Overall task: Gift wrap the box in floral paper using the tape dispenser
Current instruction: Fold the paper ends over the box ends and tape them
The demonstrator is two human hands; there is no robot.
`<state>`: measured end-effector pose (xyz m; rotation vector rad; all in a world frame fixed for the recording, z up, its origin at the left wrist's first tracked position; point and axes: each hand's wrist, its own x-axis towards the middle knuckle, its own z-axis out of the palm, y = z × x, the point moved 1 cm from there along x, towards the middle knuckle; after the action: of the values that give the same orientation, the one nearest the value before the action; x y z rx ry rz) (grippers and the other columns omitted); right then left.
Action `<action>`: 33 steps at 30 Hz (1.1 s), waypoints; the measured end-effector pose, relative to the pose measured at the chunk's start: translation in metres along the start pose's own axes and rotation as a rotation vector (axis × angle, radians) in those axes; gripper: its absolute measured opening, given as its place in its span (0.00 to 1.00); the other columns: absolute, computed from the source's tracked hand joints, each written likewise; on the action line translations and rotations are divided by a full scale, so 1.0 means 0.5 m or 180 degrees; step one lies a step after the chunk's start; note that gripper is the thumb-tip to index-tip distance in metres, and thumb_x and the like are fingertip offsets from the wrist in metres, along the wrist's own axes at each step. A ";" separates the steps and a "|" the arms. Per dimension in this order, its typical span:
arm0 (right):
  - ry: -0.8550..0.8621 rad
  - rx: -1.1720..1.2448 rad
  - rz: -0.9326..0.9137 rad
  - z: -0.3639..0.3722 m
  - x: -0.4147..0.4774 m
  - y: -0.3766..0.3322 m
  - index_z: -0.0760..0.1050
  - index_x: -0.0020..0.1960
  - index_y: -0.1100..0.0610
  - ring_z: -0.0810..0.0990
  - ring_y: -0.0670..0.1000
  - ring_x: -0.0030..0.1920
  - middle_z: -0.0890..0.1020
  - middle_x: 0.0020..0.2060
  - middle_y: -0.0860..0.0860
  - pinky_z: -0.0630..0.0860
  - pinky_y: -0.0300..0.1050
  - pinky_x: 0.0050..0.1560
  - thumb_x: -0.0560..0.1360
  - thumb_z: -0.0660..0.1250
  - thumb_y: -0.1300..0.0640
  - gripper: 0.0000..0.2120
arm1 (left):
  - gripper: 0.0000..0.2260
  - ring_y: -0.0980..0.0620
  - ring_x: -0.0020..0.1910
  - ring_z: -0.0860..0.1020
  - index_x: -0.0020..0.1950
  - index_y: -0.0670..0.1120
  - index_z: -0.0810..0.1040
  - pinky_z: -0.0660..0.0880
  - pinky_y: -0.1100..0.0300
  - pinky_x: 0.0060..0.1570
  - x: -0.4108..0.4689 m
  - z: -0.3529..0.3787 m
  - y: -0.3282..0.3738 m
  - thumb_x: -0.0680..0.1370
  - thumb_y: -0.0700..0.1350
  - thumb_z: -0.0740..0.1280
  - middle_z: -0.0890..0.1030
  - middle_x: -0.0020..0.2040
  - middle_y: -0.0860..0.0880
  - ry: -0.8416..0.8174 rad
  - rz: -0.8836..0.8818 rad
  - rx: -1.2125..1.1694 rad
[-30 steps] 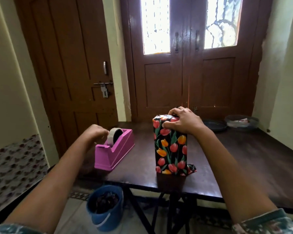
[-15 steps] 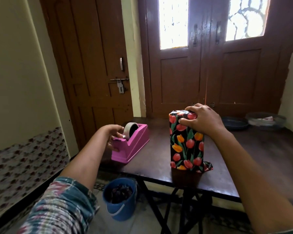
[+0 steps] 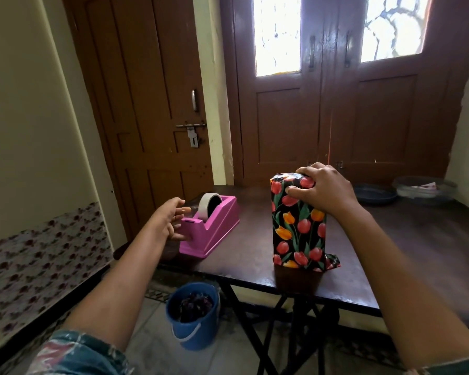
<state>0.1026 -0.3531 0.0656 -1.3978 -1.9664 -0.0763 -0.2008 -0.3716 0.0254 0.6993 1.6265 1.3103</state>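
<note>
Right hand [image 3: 324, 189] atop wrapped box [image 3: 298, 226], left hand [image 3: 168, 220] spread beside pink tape dispenser [image 3: 210, 228]

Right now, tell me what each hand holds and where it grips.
Right hand grips the wrapped box at its top end. Left hand is open beside the tape dispenser, holding nothing.

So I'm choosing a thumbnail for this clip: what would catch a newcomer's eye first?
The upright box in tulip-print paper near the table's front edge, with the right hand gripping its top. Then the bright pink tape dispenser to its left, the left hand open beside it.
</note>
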 end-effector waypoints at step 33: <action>-0.0087 0.0034 0.0065 0.006 0.005 0.011 0.70 0.68 0.52 0.70 0.54 0.62 0.74 0.61 0.52 0.70 0.51 0.53 0.72 0.66 0.41 0.28 | 0.11 0.51 0.32 0.75 0.36 0.43 0.79 0.70 0.59 0.32 0.035 -0.035 -0.095 0.75 0.48 0.70 0.78 0.32 0.47 0.0696 0.0948 0.1582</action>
<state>0.1053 -0.3475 0.0630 -1.4189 -1.9717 -0.0374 -0.2190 -0.3775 -0.0244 1.1652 2.1212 1.2244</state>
